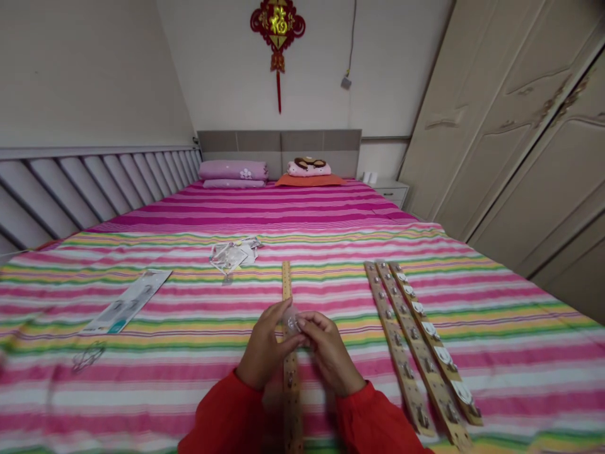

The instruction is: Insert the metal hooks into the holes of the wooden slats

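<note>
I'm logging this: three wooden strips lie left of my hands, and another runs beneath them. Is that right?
Wrong side: the head view shows the three wooden strips to the right of your left hand and right hand. Another strip runs beneath both.

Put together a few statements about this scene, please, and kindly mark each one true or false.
1. The left hand and the right hand hold a small clear item between them. True.
2. The three strips lie to the left of the hands. False: the three strips lie to the right.
3. A single strip runs beneath the hands in this view. True.
4. The sleeves are blue. False: the sleeves are red.
5. The flat package lies left of the crumpled wrappers. True.
</note>
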Demonstrator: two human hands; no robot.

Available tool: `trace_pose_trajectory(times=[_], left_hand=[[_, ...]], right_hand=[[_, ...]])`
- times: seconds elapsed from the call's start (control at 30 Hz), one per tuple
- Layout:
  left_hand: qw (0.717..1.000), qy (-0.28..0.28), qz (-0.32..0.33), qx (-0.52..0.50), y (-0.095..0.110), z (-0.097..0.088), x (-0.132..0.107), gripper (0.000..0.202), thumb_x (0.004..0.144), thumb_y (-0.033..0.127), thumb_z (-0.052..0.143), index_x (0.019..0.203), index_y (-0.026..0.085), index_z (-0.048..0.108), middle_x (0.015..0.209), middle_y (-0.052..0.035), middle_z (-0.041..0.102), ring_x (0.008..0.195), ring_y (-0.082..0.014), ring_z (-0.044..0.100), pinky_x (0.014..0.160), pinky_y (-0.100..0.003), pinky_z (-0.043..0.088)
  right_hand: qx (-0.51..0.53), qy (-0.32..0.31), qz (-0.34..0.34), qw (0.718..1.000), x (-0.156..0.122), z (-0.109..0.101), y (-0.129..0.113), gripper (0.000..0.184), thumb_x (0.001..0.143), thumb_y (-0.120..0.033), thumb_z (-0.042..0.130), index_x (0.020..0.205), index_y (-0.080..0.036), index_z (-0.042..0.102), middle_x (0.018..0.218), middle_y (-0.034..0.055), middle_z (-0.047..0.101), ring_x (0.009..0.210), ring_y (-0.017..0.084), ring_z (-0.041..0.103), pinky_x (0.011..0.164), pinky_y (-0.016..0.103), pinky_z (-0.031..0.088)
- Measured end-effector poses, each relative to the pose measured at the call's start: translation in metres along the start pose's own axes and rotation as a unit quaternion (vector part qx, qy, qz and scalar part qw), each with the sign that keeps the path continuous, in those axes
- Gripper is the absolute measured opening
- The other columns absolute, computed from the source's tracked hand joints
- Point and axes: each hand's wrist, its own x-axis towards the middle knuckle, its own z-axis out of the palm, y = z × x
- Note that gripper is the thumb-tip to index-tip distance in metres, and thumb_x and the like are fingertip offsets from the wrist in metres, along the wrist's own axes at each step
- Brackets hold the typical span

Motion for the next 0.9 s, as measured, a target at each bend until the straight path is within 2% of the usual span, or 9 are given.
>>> trace_pose_trajectory(times=[0.13,0.23,0.3,0.37,0.47,0.57,0.7,0.83,0.9], left_hand=[[0.984,0.034,-0.126,-0.122,-0.003,0.001,-0.001,0.064,0.057,0.035,0.076,0.117,0.022,0.057,0.115,-0.0088,0.062,0.102,-0.0236,0.059,0.076,-0.033,0.052],[0.94,0.07,-0.235,-0.236,-0.005,0.001,-0.002,0.056,0.056,0.041,0.075,0.105,0.017,0.063,0.1,-0.0087,0.068,0.087,-0.0207,0.064,0.07,-0.03,0.053],[0.909,0.054,-0.284,-0.3,-0.004,0.0,-0.003,0.049,0.059,0.044,0.073,0.098,0.015,0.066,0.091,-0.0078,0.07,0.082,-0.019,0.065,0.072,-0.029,0.052],[0.888,0.034,-0.304,-0.344,-0.002,0.001,-0.003,0.044,0.06,0.044,0.073,0.093,0.015,0.068,0.087,-0.0072,0.071,0.082,-0.0183,0.065,0.074,-0.028,0.051],[0.876,0.044,-0.302,-0.373,-0.001,0.003,-0.003,0.041,0.057,0.041,0.077,0.088,0.015,0.069,0.086,-0.0065,0.072,0.079,-0.0179,0.065,0.073,-0.027,0.051],[0.873,0.067,-0.307,-0.373,-0.002,0.004,-0.002,0.041,0.052,0.039,0.079,0.083,0.014,0.069,0.078,-0.0057,0.072,0.074,-0.0176,0.065,0.069,-0.027,0.051],[0.862,0.076,-0.326,-0.38,-0.006,0.005,0.003,0.04,0.046,0.036,0.082,0.077,0.013,0.067,0.071,-0.0039,0.07,0.069,-0.0164,0.065,0.065,-0.025,0.05],[0.845,0.083,-0.341,-0.404,-0.013,0.006,0.015,0.039,0.046,0.035,0.082,0.075,0.013,0.066,0.071,-0.0028,0.069,0.067,-0.0139,0.064,0.065,-0.025,0.051],[0.843,0.087,-0.339,-0.409,-0.018,0.009,0.024,0.037,0.048,0.034,0.081,0.075,0.013,0.066,0.072,-0.003,0.069,0.068,-0.0132,0.063,0.066,-0.025,0.051]], right_hand=[[0.022,0.019,0.004,1.0,0.001,-0.002,-0.001,0.023,0.058,-0.03,0.081,0.07,-0.016,0.068,0.065,0.0,0.064,0.054,0.01,0.055,0.052,0.021,0.045],[-0.033,0.04,-0.039,0.998,0.005,-0.004,0.002,0.024,0.058,-0.031,0.08,0.072,-0.017,0.066,0.063,-0.0006,0.063,0.056,0.012,0.056,0.054,0.023,0.046],[-0.109,0.041,-0.09,0.989,0.007,-0.004,0.005,0.023,0.059,-0.029,0.079,0.074,-0.017,0.065,0.062,-0.001,0.062,0.056,0.012,0.055,0.053,0.024,0.046],[-0.213,0.034,-0.166,0.962,0.007,-0.002,0.007,0.018,0.062,-0.025,0.076,0.074,-0.019,0.065,0.068,-0.0001,0.06,0.059,0.013,0.055,0.053,0.024,0.046],[-0.355,0.0,-0.275,0.894,0.004,0.002,0.01,0.011,0.069,-0.016,0.068,0.079,-0.021,0.067,0.079,0.0025,0.059,0.07,0.015,0.056,0.06,0.026,0.048],[-0.402,-0.04,-0.302,0.864,0.001,0.004,0.011,0.02,0.07,-0.01,0.063,0.086,-0.022,0.067,0.083,0.0038,0.058,0.075,0.017,0.057,0.066,0.028,0.049],[-0.362,-0.056,-0.264,0.892,0.005,0.004,0.01,0.018,0.07,-0.015,0.065,0.087,-0.021,0.067,0.089,0.0049,0.059,0.075,0.016,0.059,0.064,0.028,0.051],[-0.299,0.024,-0.222,0.928,0.021,-0.001,0.005,0.014,0.073,-0.029,0.065,0.082,-0.02,0.067,0.079,0.0029,0.062,0.07,0.016,0.059,0.06,0.027,0.049],[-0.269,0.032,-0.184,0.945,0.034,-0.004,0.003,0.016,0.071,-0.033,0.066,0.078,-0.018,0.067,0.068,0.0007,0.062,0.063,0.015,0.058,0.057,0.026,0.047]])
